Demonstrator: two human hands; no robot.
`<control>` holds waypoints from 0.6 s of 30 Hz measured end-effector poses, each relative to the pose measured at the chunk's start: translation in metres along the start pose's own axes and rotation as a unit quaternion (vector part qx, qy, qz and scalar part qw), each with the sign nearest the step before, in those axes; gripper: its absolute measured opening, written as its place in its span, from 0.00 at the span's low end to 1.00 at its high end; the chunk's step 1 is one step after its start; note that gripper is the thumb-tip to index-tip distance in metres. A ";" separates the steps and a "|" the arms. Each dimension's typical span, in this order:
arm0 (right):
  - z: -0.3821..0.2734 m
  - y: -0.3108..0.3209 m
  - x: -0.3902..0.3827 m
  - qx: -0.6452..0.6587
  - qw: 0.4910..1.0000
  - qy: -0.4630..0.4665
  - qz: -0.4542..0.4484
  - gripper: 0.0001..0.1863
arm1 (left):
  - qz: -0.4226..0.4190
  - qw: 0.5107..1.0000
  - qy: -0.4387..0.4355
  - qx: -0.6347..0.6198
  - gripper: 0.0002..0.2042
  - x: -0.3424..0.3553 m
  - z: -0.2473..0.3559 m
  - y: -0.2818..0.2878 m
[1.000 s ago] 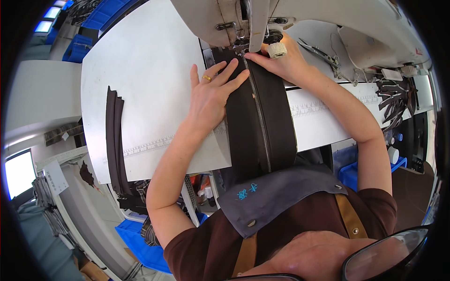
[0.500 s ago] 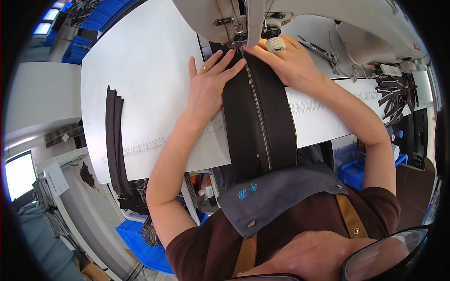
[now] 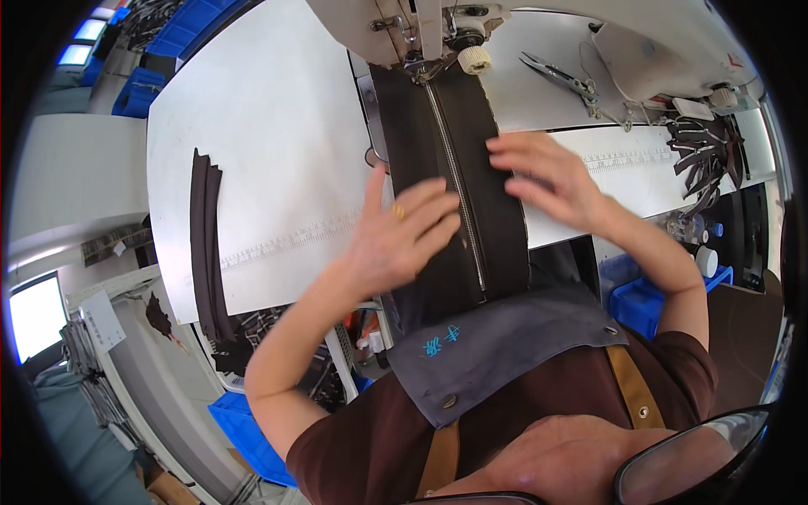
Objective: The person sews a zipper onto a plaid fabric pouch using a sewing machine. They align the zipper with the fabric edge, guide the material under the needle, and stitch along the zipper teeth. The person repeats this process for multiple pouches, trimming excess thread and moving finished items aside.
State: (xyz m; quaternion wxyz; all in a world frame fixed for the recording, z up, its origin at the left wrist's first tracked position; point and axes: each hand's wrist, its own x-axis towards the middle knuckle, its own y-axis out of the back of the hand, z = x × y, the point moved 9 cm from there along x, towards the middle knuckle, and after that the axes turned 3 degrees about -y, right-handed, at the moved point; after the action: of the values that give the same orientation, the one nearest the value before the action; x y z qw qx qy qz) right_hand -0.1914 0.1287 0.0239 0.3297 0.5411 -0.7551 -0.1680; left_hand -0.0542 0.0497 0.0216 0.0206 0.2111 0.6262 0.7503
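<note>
A long dark brown fabric piece [image 3: 401, 139] with a metal zipper [image 3: 453, 172] down its middle runs from under the presser foot [image 3: 419, 72] of the sewing machine [image 3: 356, 25] to my apron. My left hand [image 3: 401, 236] is over the fabric's left half, fingers apart and slightly blurred, holding nothing I can see. My right hand [image 3: 547, 181] hovers at the fabric's right edge with loosely spread, curved fingers; whether either touches it is unclear. Small snips [image 3: 551, 74] lie right of the machine head.
Dark fabric strips [image 3: 206, 236] lie on the white table [image 3: 252, 118] at left, across a printed ruler. A bundle of strips with zippers [image 3: 699, 156] sits at the right end. Blue bins [image 3: 635, 303] stand below the table's right side, with others at lower left and back left.
Both hands have come away from the presser foot toward me, the right also outward to the fabric's edge; their fingers have lifted, leaving the top of the zipper uncovered.
</note>
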 end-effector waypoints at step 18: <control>-0.047 -0.042 -0.027 -0.203 0.973 0.109 -0.032 0.19 | -0.026 0.980 0.176 -0.085 0.23 -0.023 0.007 -0.004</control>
State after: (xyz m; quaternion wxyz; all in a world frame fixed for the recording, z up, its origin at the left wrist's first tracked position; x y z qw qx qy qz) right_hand -0.1244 0.1435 0.0244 0.5078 0.5016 -0.6471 -0.2679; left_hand -0.0321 0.0501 0.0117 -0.0524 0.0568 0.5591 0.8255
